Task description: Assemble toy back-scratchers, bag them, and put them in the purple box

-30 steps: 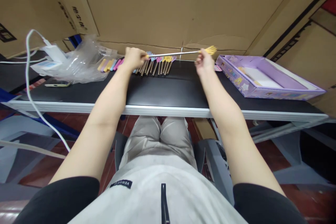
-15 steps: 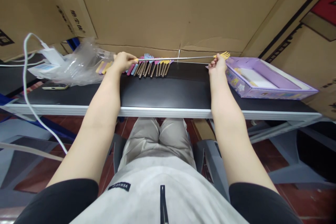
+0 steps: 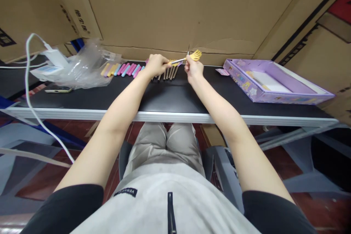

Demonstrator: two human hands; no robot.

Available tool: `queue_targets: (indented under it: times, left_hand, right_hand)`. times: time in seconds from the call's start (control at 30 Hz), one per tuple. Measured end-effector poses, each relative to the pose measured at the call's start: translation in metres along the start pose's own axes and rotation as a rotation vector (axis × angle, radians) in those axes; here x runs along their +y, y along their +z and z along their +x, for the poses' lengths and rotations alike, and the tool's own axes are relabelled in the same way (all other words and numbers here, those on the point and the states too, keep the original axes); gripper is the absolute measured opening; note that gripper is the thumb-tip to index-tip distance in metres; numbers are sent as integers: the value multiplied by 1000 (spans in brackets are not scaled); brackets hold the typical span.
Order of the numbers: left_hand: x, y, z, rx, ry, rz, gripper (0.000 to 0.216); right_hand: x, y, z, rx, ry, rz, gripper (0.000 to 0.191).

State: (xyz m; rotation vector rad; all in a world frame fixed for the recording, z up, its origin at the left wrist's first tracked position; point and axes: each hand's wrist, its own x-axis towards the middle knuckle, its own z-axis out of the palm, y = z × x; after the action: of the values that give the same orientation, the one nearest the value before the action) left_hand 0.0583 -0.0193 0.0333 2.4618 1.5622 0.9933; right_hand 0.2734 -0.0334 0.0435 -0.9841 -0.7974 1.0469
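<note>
A telescopic back scratcher (image 3: 195, 55) with a yellow claw-shaped head is held level above the table between my hands. My left hand (image 3: 157, 65) is closed around its yellow handle end. My right hand (image 3: 195, 68) pinches the rod just below the claw, and only a short stretch of metal rod shows between the two hands. Behind and below lie several scratcher heads on brown rods (image 3: 172, 73), partly covered by my left hand. To the left, a row of pink, blue, yellow and purple handles (image 3: 127, 70) lies on the table.
A purple open box (image 3: 293, 98) stands on the right of the black table (image 3: 175, 97), a small pink card (image 3: 222, 72) beside it. Leftward are a clear plastic bag (image 3: 89, 67), a phone-like device (image 3: 58, 89) and a white cable (image 3: 30, 91). Cardboard (image 3: 153, 11) rises behind.
The rod was stretched long between my widely spaced hands and is now much shorter. My right hand has moved left and my left hand right, uncovering more handles.
</note>
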Motion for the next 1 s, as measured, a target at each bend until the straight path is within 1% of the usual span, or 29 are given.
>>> queue_targets:
  times: [0.03,0.07,0.13,0.3,0.4,0.5,0.57,0.63,0.67,0.7,0.73,0.8,0.87,0.93,1.0]
  left_hand:
    - [10,5,1,-9,16,-2,14]
    - [17,8,1,-28,24,-3,17]
    - [24,9,-2,-58,12,-5,24]
    - [15,3,-11,-67,33,-30,29]
    - [11,5,-10,-68,68,-54,29]
    - [12,7,-7,-48,74,-44,28]
    - [10,4,-5,-18,67,-23,26]
    - [4,-5,-6,40,46,2,22]
    - [-1,-12,-8,76,26,11,21]
    - [-7,-20,-11,103,-9,23,18]
    - [-14,-28,-14,113,-55,25,17]
    - [-27,-40,-21,92,-142,12,19]
    - [-36,-48,-25,70,-200,2,21]
    - [-40,-49,-27,59,-213,4,22]
    - [-43,-48,-27,74,-207,11,22]
  right_hand:
    - [7,9,-8,-61,2,-24,49]
    - [11,14,-14,-85,19,-49,49]
    - [15,15,-21,-111,62,-86,47]
    - [8,4,-24,-151,102,-105,49]
    - [6,6,-28,-150,119,-91,49]
    - [5,11,-30,-132,146,-57,42]
    - [-2,10,-27,-131,151,-16,36]
    - [-16,1,-19,-81,127,63,39]
    - [-25,-7,-12,-16,93,116,42]
    - [-34,-17,-4,82,81,173,47]
    - [-43,-27,3,154,74,220,48]
    - [-55,-46,17,279,39,261,49]
    - [-60,-55,26,317,31,270,48]
    - [-58,-56,29,332,40,275,48]
    - [-54,-53,31,331,55,285,48]
